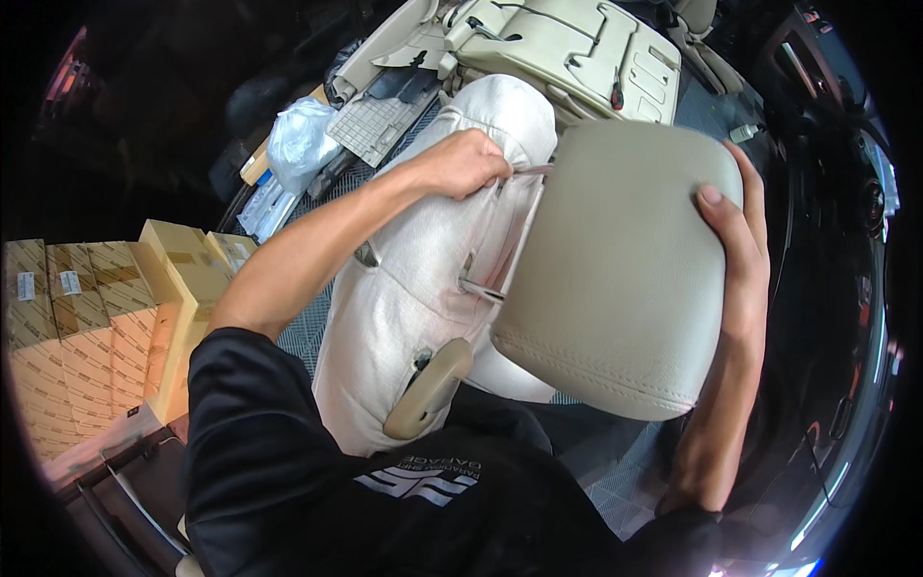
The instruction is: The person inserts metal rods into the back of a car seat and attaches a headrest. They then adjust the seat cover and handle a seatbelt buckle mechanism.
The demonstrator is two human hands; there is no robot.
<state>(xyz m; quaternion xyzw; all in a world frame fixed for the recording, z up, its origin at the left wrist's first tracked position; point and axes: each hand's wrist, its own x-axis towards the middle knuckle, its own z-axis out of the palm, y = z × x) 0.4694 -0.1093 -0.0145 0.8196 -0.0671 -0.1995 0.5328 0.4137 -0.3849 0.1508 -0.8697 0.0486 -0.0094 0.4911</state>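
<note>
A beige leather-look headrest with a stitched edge lies in front of me, turned on its side. My right hand grips its far right side, thumb on the face and fingers behind. Two posts run left from it to a seat backrest covered in off-white padding. The lower metal post meets a slot there. At the upper post, my left hand is closed against the padding, fingertips pinched; what they hold is hidden. A tan curved armrest-like piece sticks out of the backrest's near side.
Another beige seat part lies at the back, with a red-and-black tool on it. Cardboard boxes stack at left. A plastic bag and a light keyboard sit beyond. A dark car body borders the right.
</note>
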